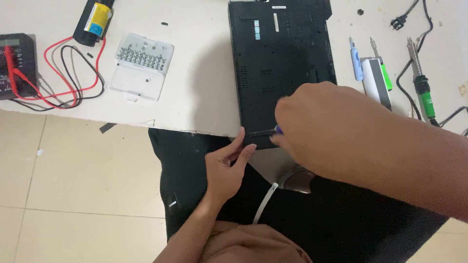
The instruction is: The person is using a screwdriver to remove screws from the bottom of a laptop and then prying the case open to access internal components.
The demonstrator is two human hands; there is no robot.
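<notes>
Two hands work at the near edge of a black laptop lying bottom-up on the white table. The right hand has its fingers curled shut around a small screwdriver, its tip on the laptop. The left hand is half open, fingertips touching the laptop's near corner. Farther left, a clear case lies open with rows of small metal bits inside.

Black laptop, underside up, on white surface. Right hand holds screwdriver at its near edge; left hand touches that edge. Bit case, multimeter left.
</notes>
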